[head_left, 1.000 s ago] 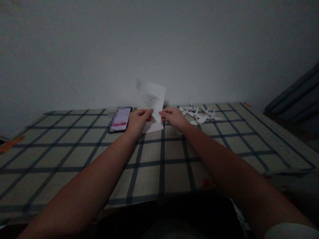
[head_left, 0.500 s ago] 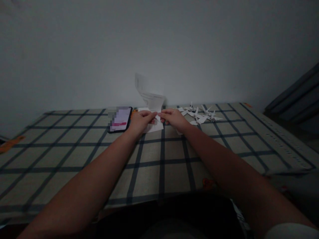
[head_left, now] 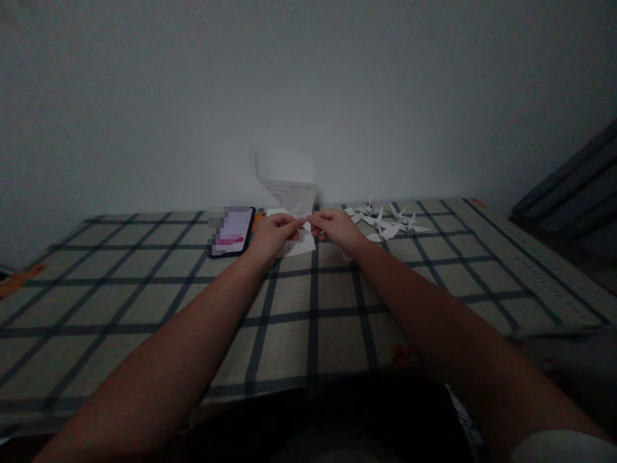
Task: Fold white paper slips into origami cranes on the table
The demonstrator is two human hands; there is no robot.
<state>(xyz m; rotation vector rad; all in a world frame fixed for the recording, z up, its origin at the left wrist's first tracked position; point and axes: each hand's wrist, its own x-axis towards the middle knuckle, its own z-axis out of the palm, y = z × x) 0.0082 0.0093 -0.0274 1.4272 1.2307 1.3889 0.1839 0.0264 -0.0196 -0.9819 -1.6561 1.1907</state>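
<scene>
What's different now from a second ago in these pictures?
The left hand has moved slightly right, so its fingertips sit closer to those of the right hand. The raised paper is more bent, and its blurred upper corner has swung left. Neither hand has visibly let go of anything. The phone and paper birds stayed put.

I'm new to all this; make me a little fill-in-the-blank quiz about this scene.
The left hand and right hand pinch a thin white sheet of ____ with dark markings.
The flat black-edged phone lies nearer the ____ hand.
The pointed white origami figures lie nearer the ____ hand.
Behind the checked cream-and-dark tablecloth rises a plain grey ____.

Missing words, in order: paper; left; right; wall.
</scene>
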